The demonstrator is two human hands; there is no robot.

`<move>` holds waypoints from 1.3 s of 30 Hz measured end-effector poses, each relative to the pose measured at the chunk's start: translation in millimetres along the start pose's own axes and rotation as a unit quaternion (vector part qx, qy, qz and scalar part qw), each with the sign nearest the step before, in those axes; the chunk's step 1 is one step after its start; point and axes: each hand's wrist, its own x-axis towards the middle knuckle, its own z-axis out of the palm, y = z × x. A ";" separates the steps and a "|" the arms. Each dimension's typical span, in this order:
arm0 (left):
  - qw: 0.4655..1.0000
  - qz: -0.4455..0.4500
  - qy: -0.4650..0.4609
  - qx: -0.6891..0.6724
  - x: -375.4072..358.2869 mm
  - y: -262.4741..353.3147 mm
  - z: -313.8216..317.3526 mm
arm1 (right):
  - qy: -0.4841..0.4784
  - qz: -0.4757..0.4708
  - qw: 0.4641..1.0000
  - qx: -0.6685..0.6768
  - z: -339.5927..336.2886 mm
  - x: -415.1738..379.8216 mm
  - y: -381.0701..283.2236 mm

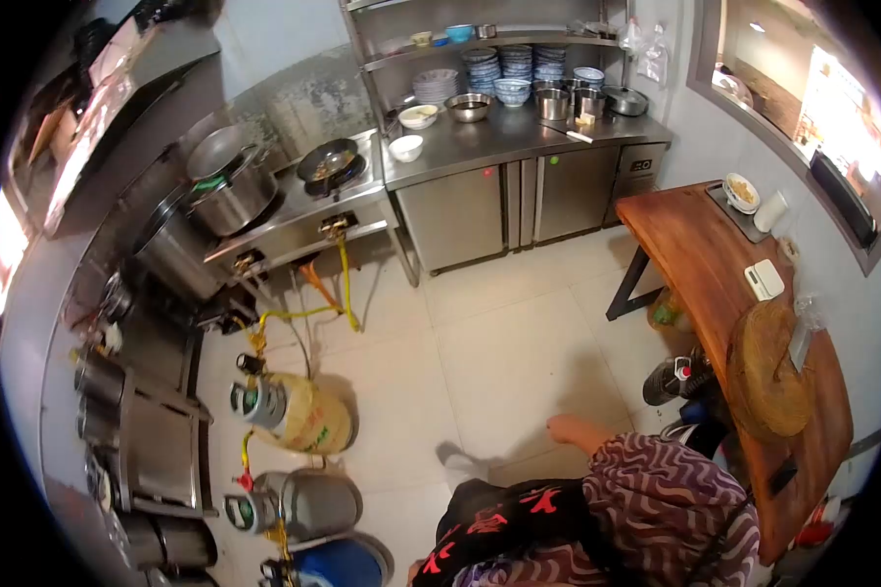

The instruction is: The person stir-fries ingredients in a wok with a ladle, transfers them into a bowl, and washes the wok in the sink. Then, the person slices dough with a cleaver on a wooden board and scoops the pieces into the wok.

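Out of a purple wave-patterned sleeve (646, 470) reaches my right hand (564, 428), low over the tiled floor. It is small and foreshortened, so its fingers cannot be made out, and no object shows in it. My left hand is not visible; the black cloth with red figures (504, 519) across my front fills the bottom of the view. Nearest on the right are a dark plastic jug (662, 382) with a red-and-white cap and a wooden table (671, 230). On that table lie a thick round chopping block (768, 391) and a cleaver (801, 344).
Gas cylinders (318, 504) with yellow hoses stand at left. Behind them, a stove (294, 215) carries a wok (328, 159) and a large pot (233, 201). A steel counter (440, 161) holds stacked bowls (514, 64). A white scale (764, 280) rests on the wooden table.
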 end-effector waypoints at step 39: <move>0.850 -0.087 0.067 -0.515 567.0 508.0 -518.0 | 0.061 -0.096 0.802 0.587 -661.7 735.1 -300.8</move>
